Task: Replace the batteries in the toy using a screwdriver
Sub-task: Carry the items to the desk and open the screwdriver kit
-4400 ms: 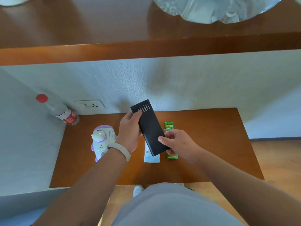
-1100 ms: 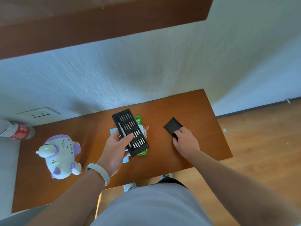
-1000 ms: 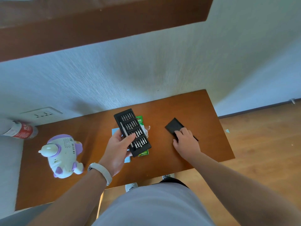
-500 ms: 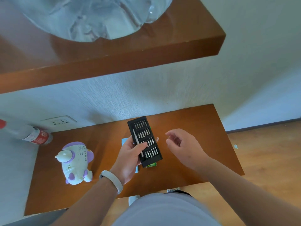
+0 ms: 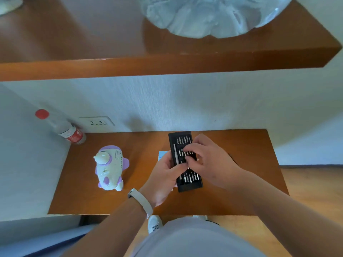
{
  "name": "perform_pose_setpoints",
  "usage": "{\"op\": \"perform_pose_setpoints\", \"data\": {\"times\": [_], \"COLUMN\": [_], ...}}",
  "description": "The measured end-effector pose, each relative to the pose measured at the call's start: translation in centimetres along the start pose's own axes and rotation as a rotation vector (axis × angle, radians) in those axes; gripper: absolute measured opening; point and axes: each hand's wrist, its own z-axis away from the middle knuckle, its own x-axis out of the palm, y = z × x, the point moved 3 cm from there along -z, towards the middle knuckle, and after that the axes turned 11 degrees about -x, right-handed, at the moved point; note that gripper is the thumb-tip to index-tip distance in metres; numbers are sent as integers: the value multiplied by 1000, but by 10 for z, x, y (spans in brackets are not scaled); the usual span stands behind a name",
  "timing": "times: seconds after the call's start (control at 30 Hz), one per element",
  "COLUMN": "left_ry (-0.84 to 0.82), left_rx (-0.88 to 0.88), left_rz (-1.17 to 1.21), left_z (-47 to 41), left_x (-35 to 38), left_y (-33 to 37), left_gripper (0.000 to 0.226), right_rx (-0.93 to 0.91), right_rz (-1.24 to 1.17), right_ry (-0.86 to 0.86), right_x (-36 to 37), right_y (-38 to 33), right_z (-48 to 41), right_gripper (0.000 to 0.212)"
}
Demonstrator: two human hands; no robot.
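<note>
I hold a black tray of screwdriver bits above the wooden table. My left hand grips its left edge, thumb across the silver driver shaft. My right hand reaches in from the right, its curled fingertips pinching at a bit in the tray's middle rows. The white and purple toy stands upright on the table to the left of my hands. A blue and white pack peeks out beneath the tray. The green battery pack is hidden under my hands.
A plastic bottle with a red cap leans in the back left corner beside a wall socket. A wooden shelf carrying a crinkled plastic bag overhangs the table. The floor lies to the right.
My right hand left the black sleeve on the table's right side and came over onto the tray's bits. My left hand kept holding the tray. The camera tilted back toward the shelf.
</note>
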Motion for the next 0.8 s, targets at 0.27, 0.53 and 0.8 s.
{"op": "perform_pose_setpoints", "data": {"times": [0.27, 0.53, 0.8], "left_ry": [-1, -33, -74], "left_rx": [16, 31, -21], "left_rz": [7, -39, -64], "left_z": [9, 8, 4], "left_x": [-18, -25, -27], "left_y": [-4, -2, 0], "left_gripper": [36, 32, 31], "right_rx": [14, -75, -247], "right_rz": [-64, -15, 149], "right_ry": [-58, -127, -139], "right_x": [2, -9, -14], "right_y": [-13, -22, -31], "right_z": [-9, -17, -16], "right_gripper": [27, 26, 18]}}
